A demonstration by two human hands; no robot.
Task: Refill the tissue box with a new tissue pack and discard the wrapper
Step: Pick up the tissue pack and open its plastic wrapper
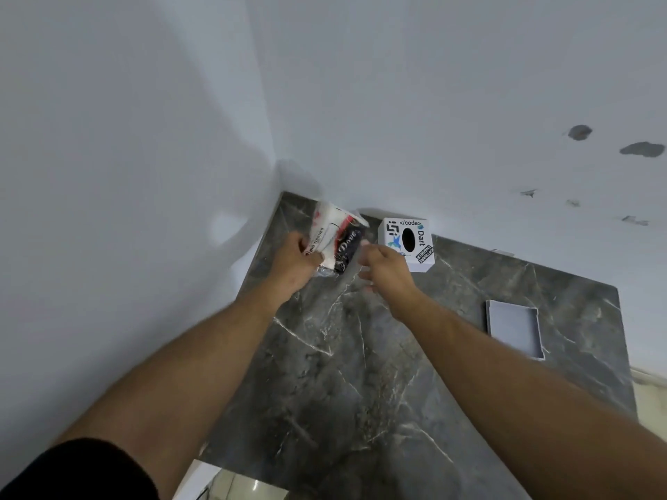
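Forearms reach up from six o'clock over the marble counter [361,373]. My left hand [294,263] is closed around the wrapped tissue pack [337,240], lifted at eleven o'clock, its long axis tilted toward one o'clock. My right hand [388,270] is loosely open, holding nothing, just right of the pack. It is also the nearer hand to the tissue box [408,243], which stands against the wall at one o'clock. A grey lid [514,328] lies apart at three o'clock.
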